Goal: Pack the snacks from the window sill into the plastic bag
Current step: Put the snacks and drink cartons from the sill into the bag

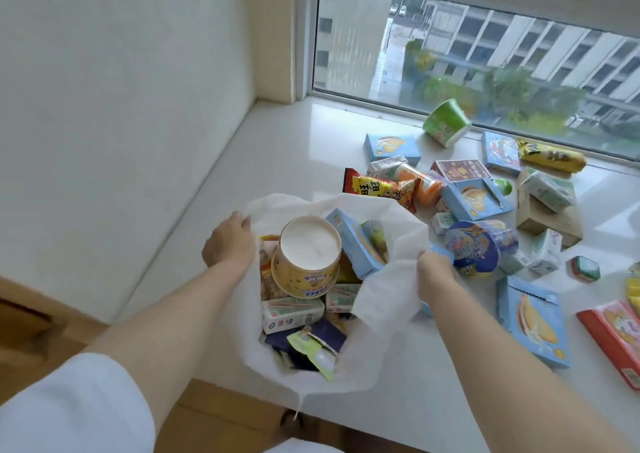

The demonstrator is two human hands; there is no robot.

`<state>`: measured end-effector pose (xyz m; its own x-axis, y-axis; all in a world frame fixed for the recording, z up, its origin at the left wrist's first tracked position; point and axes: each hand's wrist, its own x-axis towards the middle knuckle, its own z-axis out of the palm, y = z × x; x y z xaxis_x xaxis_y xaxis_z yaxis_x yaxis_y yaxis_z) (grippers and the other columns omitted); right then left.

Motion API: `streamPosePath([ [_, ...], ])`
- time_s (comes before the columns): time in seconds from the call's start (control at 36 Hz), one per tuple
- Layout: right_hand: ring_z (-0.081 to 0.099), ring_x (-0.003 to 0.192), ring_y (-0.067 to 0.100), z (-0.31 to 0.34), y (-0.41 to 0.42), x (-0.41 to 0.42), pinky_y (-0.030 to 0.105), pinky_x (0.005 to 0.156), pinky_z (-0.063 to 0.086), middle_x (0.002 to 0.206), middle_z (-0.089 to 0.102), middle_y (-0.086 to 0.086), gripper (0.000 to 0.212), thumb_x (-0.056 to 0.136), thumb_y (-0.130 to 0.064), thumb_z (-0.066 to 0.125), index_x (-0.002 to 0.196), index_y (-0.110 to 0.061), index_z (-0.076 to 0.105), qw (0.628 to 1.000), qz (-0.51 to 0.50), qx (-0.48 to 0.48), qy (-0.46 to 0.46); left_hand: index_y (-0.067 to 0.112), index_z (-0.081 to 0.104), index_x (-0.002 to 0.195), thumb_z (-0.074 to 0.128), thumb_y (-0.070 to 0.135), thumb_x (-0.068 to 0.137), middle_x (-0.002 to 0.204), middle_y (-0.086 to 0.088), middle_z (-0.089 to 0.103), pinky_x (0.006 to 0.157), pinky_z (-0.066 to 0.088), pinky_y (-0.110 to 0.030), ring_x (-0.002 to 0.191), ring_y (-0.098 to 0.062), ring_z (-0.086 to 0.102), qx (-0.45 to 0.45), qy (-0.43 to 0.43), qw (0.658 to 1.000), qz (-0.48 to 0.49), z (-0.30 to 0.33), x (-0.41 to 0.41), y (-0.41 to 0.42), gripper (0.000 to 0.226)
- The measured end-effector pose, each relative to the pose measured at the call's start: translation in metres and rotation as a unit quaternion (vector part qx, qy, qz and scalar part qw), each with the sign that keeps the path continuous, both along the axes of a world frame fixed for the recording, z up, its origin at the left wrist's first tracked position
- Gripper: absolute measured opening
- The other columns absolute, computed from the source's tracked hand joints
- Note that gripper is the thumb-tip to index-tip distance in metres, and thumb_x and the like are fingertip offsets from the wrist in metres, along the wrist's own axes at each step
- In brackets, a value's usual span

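Up on a wide white window sill (298, 147), glossy enough to catch the daylight, sits the whole snack situation. Sill runs into a plain white wall (114, 88) on the left, and the window (485, 61) at the back looks out on grey buildings and some green trees way down below. Bit of wood-coloured floor (31, 331) shows under the sill's near edge.

White plastic bag (384, 296) is standing open on the sill near the front edge. Left hand (228, 241) grips the bag's left rim, fingers curled over it, and right hand (436, 276) has the right rim bunched up in a pinch, so the mouth is pulled wide. Already inside: a yellow cup (306, 262) lying bottom-up on top, a light blue box (353, 241) leaning beside it, a white carton (292, 314) under the cup, plus some purple and green packets lower down.

Rest of the snacks are still scattered on the sill to the right of the bag: a green cup (446, 121) tipped against the window frame, a blue noodle cup (481, 248) just beside the right hand, an orange-red chip bag (381, 187), a yellow wrapper (550, 156) by the glass, a big flat blue box (533, 321) and a red packet (616, 338) at the right edge. White sleeve (69, 407) shows on the left arm.
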<state>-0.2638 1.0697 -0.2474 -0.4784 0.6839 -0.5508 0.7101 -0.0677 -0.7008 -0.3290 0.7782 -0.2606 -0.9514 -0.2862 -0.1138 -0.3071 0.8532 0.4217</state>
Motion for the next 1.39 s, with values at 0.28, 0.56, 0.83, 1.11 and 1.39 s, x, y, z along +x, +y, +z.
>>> streamPosePath([
  [0.28,0.048,0.115,0.034,0.059,0.000,-0.016,0.033,0.084,0.035,0.123,0.053,0.018,0.033,0.099,-0.017,0.032,0.123,-0.001,0.048,0.982,0.041,0.154,0.100,0.004,0.050,0.102,0.032,0.031,0.101,0.102,-0.022,0.062,0.074,0.044,-0.042,0.093,-0.042,0.058,0.000,0.169,0.986,0.003,0.082,-0.044,-0.006,0.032],
  [0.56,0.044,0.122,0.035,0.034,0.005,0.007,0.042,0.097,0.038,0.135,0.045,0.017,0.046,0.088,-0.011,0.041,0.134,-0.009,0.036,0.952,0.212,0.205,-0.086,0.016,0.043,0.134,0.035,0.036,0.093,0.135,-0.010,0.045,0.090,0.040,-0.040,0.123,-0.031,0.042,-0.116,-0.077,0.986,-0.086,0.054,-0.036,0.002,0.046],
  [0.83,0.052,0.112,0.023,0.061,0.017,-0.026,0.032,0.084,0.037,0.123,0.060,0.006,0.037,0.084,-0.023,0.043,0.117,-0.017,0.061,0.949,0.230,0.150,0.154,0.026,0.042,0.138,0.031,0.051,0.094,0.138,0.000,0.043,0.083,0.039,-0.038,0.125,-0.025,0.034,-0.263,0.045,0.933,-0.241,0.077,-0.043,0.083,0.052],
  [1.11,0.049,0.094,0.020,0.054,0.100,-0.072,0.026,0.075,0.035,0.115,0.063,0.007,0.029,0.090,-0.016,0.044,0.111,-0.017,0.064,0.937,0.262,0.224,0.052,0.020,0.045,0.135,0.031,0.039,0.097,0.132,-0.004,0.049,0.086,0.042,-0.038,0.122,-0.028,0.037,-0.220,0.044,0.929,-0.295,0.084,-0.082,0.173,0.045],
  [1.39,0.055,0.106,0.029,0.006,0.171,-0.145,0.032,0.084,0.043,0.116,0.063,0.010,0.028,0.088,-0.015,0.045,0.108,-0.016,0.065,0.895,0.370,0.245,-0.049,0.023,0.042,0.137,0.040,0.037,0.095,0.135,-0.004,0.046,0.092,0.039,-0.039,0.125,-0.026,0.037,-0.205,-0.027,0.918,-0.337,0.046,-0.152,0.267,0.044],
])
